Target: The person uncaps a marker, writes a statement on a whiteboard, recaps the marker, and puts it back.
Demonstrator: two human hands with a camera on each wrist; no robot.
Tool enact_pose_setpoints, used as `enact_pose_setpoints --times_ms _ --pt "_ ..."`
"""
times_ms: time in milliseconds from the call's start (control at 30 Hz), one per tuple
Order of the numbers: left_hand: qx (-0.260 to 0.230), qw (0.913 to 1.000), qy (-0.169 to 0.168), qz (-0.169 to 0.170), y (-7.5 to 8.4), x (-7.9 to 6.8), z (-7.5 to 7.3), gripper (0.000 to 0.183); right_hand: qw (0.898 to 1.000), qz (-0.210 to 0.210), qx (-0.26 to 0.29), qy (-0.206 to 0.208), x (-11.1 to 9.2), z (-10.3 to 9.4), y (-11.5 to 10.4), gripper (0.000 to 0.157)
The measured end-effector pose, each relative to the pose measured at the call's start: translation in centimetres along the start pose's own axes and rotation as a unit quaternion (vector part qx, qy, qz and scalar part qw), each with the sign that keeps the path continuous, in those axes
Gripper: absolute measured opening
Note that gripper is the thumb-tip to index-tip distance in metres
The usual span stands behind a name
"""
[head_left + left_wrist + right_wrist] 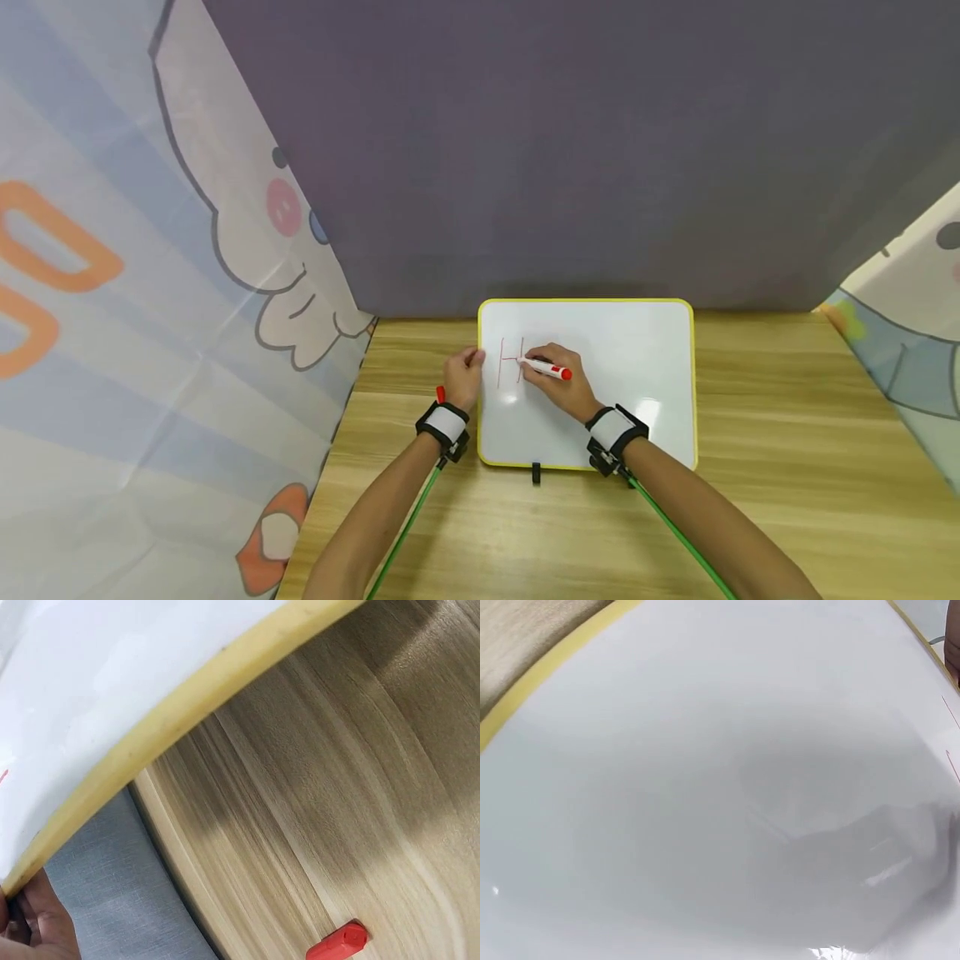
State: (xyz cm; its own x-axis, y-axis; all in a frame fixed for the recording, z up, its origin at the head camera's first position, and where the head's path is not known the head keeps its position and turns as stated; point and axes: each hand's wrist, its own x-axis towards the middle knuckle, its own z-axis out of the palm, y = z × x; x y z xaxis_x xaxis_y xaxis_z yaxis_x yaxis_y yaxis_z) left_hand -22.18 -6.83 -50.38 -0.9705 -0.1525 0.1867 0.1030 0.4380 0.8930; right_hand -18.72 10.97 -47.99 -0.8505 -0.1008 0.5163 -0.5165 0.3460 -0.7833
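A whiteboard (615, 358) with a yellow rim stands on the wooden table. My right hand (566, 392) grips a white marker (546, 367) with a red end, its tip at the end of a short red crossbar. That bar and two red upright strokes (500, 371) form an H near the board's left side. At the left rim, my left hand (462, 379) pinches the board's edge; in the left wrist view its fingers (49, 926) show at the lower left. The right wrist view is mostly white board surface (667, 780), with the marker out of sight.
A red marker cap (339, 943) lies on the wooden table (780, 417) beside my left wrist. Below the board's lower rim a black foot (536, 473) sticks out. A dark grey panel (525, 167) rises behind, and a cartoon-printed sheet (150, 350) hangs at the left.
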Motion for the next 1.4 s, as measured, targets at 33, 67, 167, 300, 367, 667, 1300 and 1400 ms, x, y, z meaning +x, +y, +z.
enact_pose_setpoints --times_ms 33,67,167,300,367,667,1300,1400 --pt "-0.002 1.0 0.0 -0.002 0.1 0.0 -0.1 0.019 1.0 0.0 0.002 0.001 0.0 -0.2 -0.4 0.014" --pt "-0.004 1.0 -0.001 -0.003 0.1 0.0 -0.2 0.019 1.0 -0.001 0.006 0.005 0.0 -0.4 -0.8 0.014" --pt "-0.004 1.0 -0.004 -0.006 0.2 -0.1 -0.4 0.019 1.0 -0.002 0.002 0.025 0.1 -0.9 -1.4 0.012" --pt "0.002 0.9999 -0.006 -0.009 0.3 -0.1 -0.4 0.019 0.999 0.008 -0.004 0.042 0.2 -1.3 -1.4 0.011" --pt "0.002 0.9999 -0.007 -0.011 0.2 0.0 -0.4 0.019 0.999 0.012 -0.002 0.037 0.2 -1.4 -1.3 0.012" --pt "-0.002 0.9999 -0.01 -0.01 -0.1 0.2 -0.3 0.019 0.999 0.009 0.003 0.032 0.1 -1.3 -0.9 0.013" --pt "-0.007 0.9995 -0.026 -0.016 -0.2 0.5 -0.4 0.021 0.998 0.035 -0.02 0.045 -0.3 -2.1 -0.8 0.012" --pt "-0.009 0.9994 -0.028 -0.016 -0.2 0.4 -0.4 0.021 0.996 0.05 -0.033 0.062 -0.2 -2.3 -1.2 0.011"
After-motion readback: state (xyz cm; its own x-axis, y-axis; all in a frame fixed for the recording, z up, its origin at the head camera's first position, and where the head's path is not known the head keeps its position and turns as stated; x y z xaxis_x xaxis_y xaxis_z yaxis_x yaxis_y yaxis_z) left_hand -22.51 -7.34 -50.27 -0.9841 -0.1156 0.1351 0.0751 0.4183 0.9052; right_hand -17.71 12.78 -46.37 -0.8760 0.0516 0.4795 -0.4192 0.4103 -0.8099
